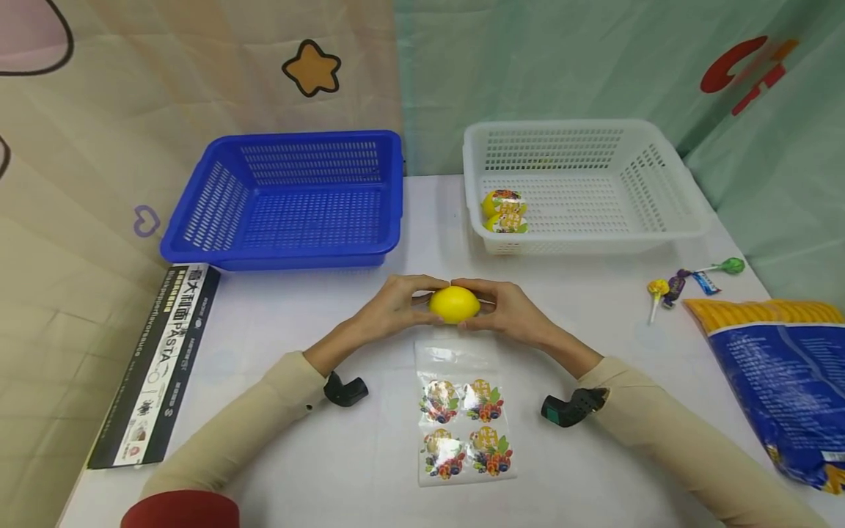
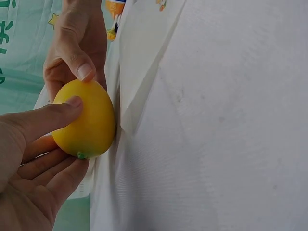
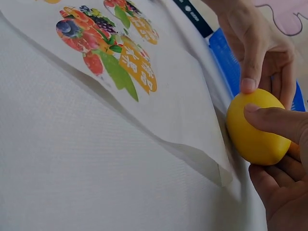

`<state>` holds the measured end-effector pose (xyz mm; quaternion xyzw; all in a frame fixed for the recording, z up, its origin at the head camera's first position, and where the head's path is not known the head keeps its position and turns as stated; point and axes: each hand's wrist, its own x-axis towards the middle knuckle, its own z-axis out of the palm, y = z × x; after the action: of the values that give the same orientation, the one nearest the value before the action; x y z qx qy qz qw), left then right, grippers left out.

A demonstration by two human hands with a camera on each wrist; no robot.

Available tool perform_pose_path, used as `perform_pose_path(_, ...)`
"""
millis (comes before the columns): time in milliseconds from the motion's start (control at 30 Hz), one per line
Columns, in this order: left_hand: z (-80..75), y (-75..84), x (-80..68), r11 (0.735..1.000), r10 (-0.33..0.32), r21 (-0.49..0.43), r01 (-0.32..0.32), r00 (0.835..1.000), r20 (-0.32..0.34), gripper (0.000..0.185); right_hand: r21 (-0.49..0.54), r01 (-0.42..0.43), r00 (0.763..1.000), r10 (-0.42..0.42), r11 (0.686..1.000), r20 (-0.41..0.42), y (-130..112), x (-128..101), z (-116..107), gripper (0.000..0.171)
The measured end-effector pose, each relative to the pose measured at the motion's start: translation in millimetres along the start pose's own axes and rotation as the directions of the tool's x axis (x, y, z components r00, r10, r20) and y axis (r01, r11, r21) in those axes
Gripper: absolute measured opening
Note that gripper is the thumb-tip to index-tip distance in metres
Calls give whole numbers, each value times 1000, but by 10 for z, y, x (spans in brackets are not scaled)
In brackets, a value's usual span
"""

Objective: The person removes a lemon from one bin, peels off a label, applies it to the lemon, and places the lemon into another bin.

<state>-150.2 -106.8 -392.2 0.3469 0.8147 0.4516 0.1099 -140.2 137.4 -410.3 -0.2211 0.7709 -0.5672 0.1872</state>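
Observation:
Between my two hands a yellow lemon (image 1: 455, 305) is held just above the white table, behind a sheet of fruit stickers (image 1: 466, 418). My left hand (image 1: 400, 306) grips its left end, thumb on the near side and fingers behind. From the other end my right hand (image 1: 507, 312) holds it the same way. In the left wrist view the lemon (image 2: 89, 120) shows a green tip by the left fingers. The right wrist view shows both thumbs pressing the lemon (image 3: 257, 127), with the sticker sheet (image 3: 159, 110) beside it.
A blue basket (image 1: 304, 258) stands back left. In the white basket (image 1: 594, 238) at back right lie two stickered lemons (image 1: 505, 211). Several candies (image 1: 676, 286) and a blue-yellow bag (image 1: 785, 389) lie right; a black pasta box (image 1: 155, 367) lies left.

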Motion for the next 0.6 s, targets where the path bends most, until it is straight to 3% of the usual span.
perform_pose_path(167,12,-32,19,999,-7,41,7,1000,-13,54,-30,-3,1000,3,1000,-7,5,-3,9,71)
perform_pose_path(300,14,-45,39,998,0,66,2,1000,-18,53,-107,-104,995,104,989,-2,-87,-67,-25,87)
perform_pose_path(400,14,-44,58,997,4,76,-3,1000,-19,52,-258,-178,984,172,950,-46,-224,-176,-78,89)
perform_pose_path(500,11,-35,71,997,2,83,0,1000,-20,53,-416,-203,979,186,886,-82,-357,-294,-102,70)
perform_pose_path(600,8,-33,66,996,-7,85,9,1000,-25,54,-525,-165,984,173,835,-34,-414,-390,-59,53)
